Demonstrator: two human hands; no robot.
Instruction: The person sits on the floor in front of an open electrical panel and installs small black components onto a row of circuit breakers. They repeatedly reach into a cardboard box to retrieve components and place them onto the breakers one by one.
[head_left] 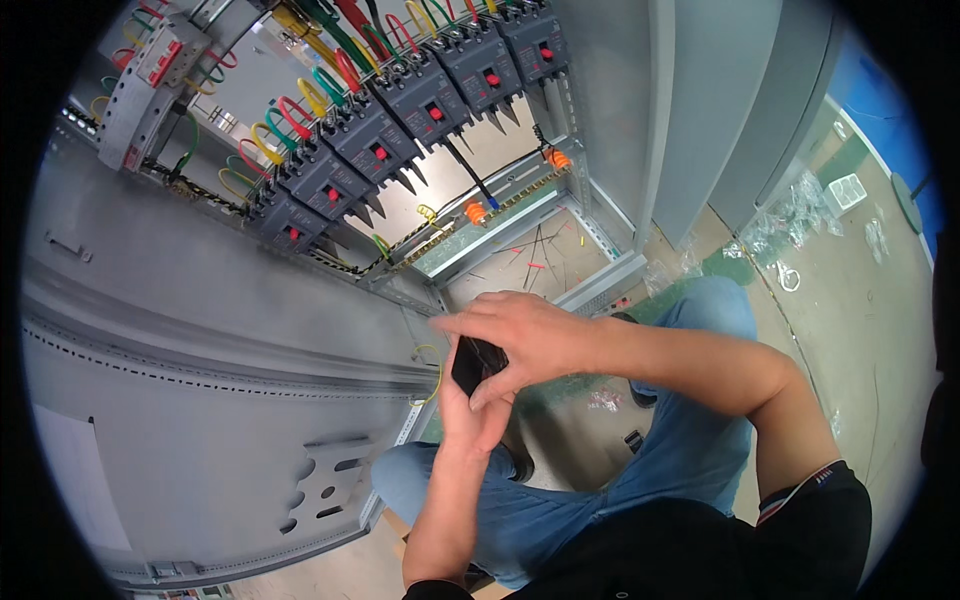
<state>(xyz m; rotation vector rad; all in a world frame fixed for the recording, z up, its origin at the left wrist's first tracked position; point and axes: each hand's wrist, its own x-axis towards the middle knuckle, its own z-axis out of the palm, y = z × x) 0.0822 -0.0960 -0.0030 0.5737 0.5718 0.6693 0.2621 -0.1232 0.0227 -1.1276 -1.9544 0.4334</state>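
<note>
perhaps the black object [467,368] could drop to the floor [848,295] if the left hand [474,422] and right hand [530,336], clamped around it, loosen.

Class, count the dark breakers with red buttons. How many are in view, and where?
6, in one slanting row: lowest-left breaker, second, third, fourth, fifth, and upper-right breaker. More may lie out of view.

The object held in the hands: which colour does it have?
The held object is black, clearest in the head view.
</note>
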